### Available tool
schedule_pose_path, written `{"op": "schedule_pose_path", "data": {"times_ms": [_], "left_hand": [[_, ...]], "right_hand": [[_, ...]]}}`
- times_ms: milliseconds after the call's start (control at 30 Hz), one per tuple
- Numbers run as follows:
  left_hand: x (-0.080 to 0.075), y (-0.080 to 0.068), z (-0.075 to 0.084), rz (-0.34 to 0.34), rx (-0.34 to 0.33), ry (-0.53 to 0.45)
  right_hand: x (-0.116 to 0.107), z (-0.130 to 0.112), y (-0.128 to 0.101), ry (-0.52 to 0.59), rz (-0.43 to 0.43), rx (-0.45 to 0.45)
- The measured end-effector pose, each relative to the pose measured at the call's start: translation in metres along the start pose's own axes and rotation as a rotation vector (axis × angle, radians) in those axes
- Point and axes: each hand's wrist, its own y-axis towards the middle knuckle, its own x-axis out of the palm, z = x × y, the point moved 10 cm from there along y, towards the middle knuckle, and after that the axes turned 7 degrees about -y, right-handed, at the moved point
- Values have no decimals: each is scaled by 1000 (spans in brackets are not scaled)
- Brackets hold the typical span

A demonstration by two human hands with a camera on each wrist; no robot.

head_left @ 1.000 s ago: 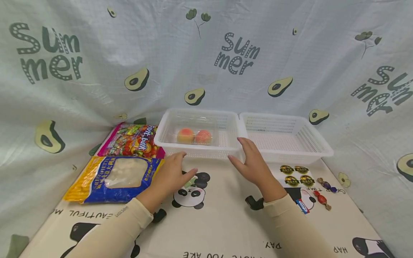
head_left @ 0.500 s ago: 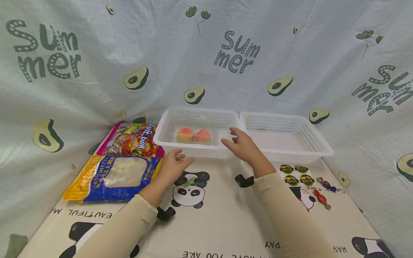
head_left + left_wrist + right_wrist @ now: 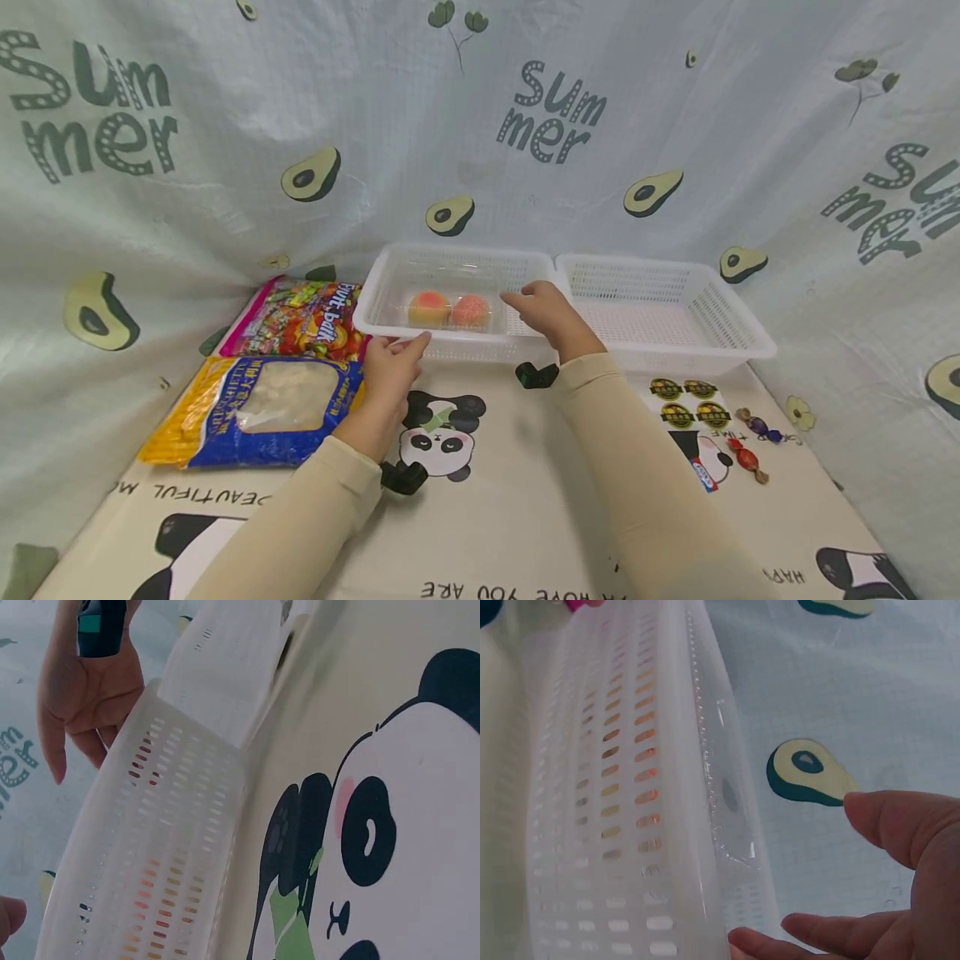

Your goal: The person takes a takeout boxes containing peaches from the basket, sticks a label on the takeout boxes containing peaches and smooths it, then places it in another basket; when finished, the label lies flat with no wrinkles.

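My left hand [image 3: 390, 375] is at the front left corner of the left white basket [image 3: 517, 343], fingertips right at its rim. Only a thumb tip [image 3: 9, 919] of it shows in the left wrist view. Inside that basket lies a clear plastic box [image 3: 461, 282] with two round, peach-coloured items, one smooth [image 3: 429, 309], the other speckled pink [image 3: 471, 312]. My right hand [image 3: 551, 315] reaches over the basket's right part, its fingertips at the box's right edge. In the right wrist view, thumb and fingers [image 3: 885, 937] are spread apart with nothing between them.
A second white basket [image 3: 637, 321] adjoins on the right. At left lie a colourful candy bag [image 3: 300, 321] and a blue-yellow pasta bag [image 3: 288, 400]. Round stickers [image 3: 688, 402], wrapped candies [image 3: 746, 458] and a small blue packet [image 3: 705, 475] lie at right. A printed curtain hangs behind.
My right hand has moved left from the baskets' junction to the clear box's right edge. My left hand has moved up to the left basket's front rim. The box and bags have stayed put.
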Motion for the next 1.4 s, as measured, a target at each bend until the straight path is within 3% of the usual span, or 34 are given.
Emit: {"op": "schedule_pose_path", "data": {"times_ms": [300,533,667,800,933,1267,1400], "left_hand": [[-8,10,-10,86,-27,-113],[-11,13,5,120,127,-134],[-14,12,13,142,186,-127],[-13,12,12,148,181,-132],[-11,13,9,148,182,-150],[-7,16,6,140,186,-168],[-12,16,6,140,184,-142]], "right_hand": [[18,7,19,131,-80,141],[31,6,34,174,-139,203],[37,8,45,89,-166,227],[39,12,55,16,-171,232],[42,15,62,18,-180,218],[36,18,61,-30,-130,229],[33,16,60,52,-54,246]]}}
